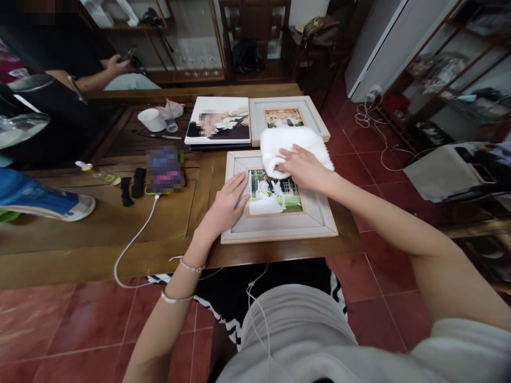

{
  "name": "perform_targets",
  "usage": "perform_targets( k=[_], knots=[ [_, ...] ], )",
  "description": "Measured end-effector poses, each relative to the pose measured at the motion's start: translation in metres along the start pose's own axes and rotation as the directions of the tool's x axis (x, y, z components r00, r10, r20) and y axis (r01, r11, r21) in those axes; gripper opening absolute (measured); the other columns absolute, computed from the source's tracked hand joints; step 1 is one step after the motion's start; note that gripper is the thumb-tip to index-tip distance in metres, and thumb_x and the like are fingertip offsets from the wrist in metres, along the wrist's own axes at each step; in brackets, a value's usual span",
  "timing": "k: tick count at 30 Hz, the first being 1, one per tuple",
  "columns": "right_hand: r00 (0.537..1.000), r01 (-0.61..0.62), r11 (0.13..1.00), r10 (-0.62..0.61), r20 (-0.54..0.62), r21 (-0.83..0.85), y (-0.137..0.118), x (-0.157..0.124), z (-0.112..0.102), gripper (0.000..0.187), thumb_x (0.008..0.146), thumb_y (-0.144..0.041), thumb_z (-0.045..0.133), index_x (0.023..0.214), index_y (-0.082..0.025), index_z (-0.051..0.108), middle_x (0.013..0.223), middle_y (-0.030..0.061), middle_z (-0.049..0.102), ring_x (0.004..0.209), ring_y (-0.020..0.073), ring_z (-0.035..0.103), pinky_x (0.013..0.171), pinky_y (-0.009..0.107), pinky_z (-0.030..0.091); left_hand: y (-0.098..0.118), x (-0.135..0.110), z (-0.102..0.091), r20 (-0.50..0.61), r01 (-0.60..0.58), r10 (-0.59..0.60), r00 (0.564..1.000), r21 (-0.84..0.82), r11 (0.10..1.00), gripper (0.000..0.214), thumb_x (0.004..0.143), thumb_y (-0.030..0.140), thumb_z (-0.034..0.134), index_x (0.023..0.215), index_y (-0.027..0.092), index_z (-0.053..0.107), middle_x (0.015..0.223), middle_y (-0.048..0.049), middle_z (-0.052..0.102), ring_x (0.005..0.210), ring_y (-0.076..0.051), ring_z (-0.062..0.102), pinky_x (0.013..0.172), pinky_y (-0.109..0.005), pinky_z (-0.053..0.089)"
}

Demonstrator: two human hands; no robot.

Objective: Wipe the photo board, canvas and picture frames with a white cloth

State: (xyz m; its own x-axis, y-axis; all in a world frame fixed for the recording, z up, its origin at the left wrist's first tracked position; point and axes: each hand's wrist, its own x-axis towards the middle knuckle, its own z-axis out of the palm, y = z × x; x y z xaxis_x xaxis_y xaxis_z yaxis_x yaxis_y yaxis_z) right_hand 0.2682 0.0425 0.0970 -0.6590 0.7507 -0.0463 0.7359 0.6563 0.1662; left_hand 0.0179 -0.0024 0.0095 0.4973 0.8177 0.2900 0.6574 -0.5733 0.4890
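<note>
A pale framed wedding photo lies flat on the wooden table in front of me. My left hand rests flat on the frame's left border, fingers stretched out. My right hand presses a white fluffy cloth onto the frame's upper part, fingers spread over the cloth. Behind it lie a second pale frame and a large unframed photo print.
A phone on a white charging cable, two black bands, a small bottle and a white cup lie to the left. Another person's shoe rests on the table; someone's hand shows at the far left. Shelves stand at right.
</note>
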Motion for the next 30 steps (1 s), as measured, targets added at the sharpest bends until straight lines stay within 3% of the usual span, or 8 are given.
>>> perform_targets(
  k=[4, 8, 17, 21, 26, 30],
  knots=[
    [0.982, -0.152, 0.988, 0.154, 0.105, -0.034, 0.024, -0.029, -0.005, 0.047, 0.079, 0.004, 0.043, 0.111, -0.017, 0.072, 0.119, 0.015, 0.066, 0.119, 0.0273, 0.057, 0.11, 0.049, 0.032, 0.001, 0.0, 0.0, 0.007, 0.015, -0.015, 1.0, 0.02, 1.0, 0.052, 0.1, 0.035, 0.039, 0.147, 0.012, 0.04, 0.154, -0.0163, 0.038, 0.144, -0.029, 0.032, 0.116, -0.053, 0.031],
    [0.985, -0.123, 0.992, 0.123, 0.121, -0.008, 0.024, -0.052, -0.01, 0.051, 0.077, 0.006, 0.041, 0.111, -0.017, 0.072, 0.123, 0.0145, 0.064, 0.116, 0.0262, 0.059, 0.111, 0.047, 0.033, 0.003, -0.001, -0.001, 0.015, 0.011, -0.012, 1.0, 0.03, 0.999, 0.051, 0.1, 0.034, 0.039, 0.147, 0.014, 0.04, 0.154, -0.0149, 0.038, 0.144, -0.029, 0.032, 0.116, -0.053, 0.031],
    [0.991, 0.052, 0.98, -0.074, 0.109, 0.194, -0.039, -0.124, -0.025, 0.046, 0.066, 0.007, 0.047, 0.098, -0.014, 0.072, 0.123, 0.0168, 0.064, 0.124, 0.0306, 0.054, 0.107, 0.047, 0.04, 0.004, 0.0, -0.002, 0.018, 0.006, -0.007, 1.0, 0.049, 0.999, 0.052, 0.1, 0.032, 0.039, 0.146, 0.01, 0.04, 0.154, -0.0164, 0.038, 0.144, -0.028, 0.033, 0.116, -0.052, 0.032],
    [0.986, 0.069, 0.957, -0.107, 0.125, 0.28, -0.063, -0.151, -0.038, 0.046, 0.066, 0.006, 0.045, 0.098, -0.017, 0.07, 0.117, 0.0147, 0.067, 0.115, 0.0305, 0.06, 0.095, 0.044, 0.049, 0.003, 0.0, -0.001, 0.009, 0.0, -0.001, 1.0, 0.065, 0.998, 0.052, 0.1, 0.032, 0.039, 0.147, 0.009, 0.04, 0.154, -0.0165, 0.038, 0.144, -0.028, 0.032, 0.117, -0.051, 0.031],
    [0.98, -0.07, 0.968, 0.022, 0.198, 0.241, -0.064, -0.136, -0.036, 0.056, 0.067, 0.005, 0.044, 0.111, -0.019, 0.069, 0.122, 0.0144, 0.065, 0.106, 0.0321, 0.064, 0.085, 0.044, 0.053, 0.003, -0.002, 0.0, 0.004, 0.005, -0.006, 1.0, 0.068, 0.998, 0.053, 0.1, 0.032, 0.039, 0.147, 0.008, 0.039, 0.155, -0.0168, 0.037, 0.145, -0.028, 0.031, 0.117, -0.05, 0.031],
    [0.988, -0.141, 0.979, 0.13, 0.083, 0.149, -0.038, -0.096, -0.009, 0.06, 0.071, 0.003, 0.045, 0.126, -0.013, 0.063, 0.14, 0.0173, 0.054, 0.13, 0.0329, 0.049, 0.105, 0.049, 0.041, 0.002, -0.003, 0.0, 0.005, 0.009, -0.009, 1.0, 0.045, 0.999, 0.052, 0.1, 0.032, 0.04, 0.148, 0.011, 0.039, 0.155, -0.0164, 0.037, 0.145, -0.028, 0.031, 0.117, -0.052, 0.031]
  ],
)
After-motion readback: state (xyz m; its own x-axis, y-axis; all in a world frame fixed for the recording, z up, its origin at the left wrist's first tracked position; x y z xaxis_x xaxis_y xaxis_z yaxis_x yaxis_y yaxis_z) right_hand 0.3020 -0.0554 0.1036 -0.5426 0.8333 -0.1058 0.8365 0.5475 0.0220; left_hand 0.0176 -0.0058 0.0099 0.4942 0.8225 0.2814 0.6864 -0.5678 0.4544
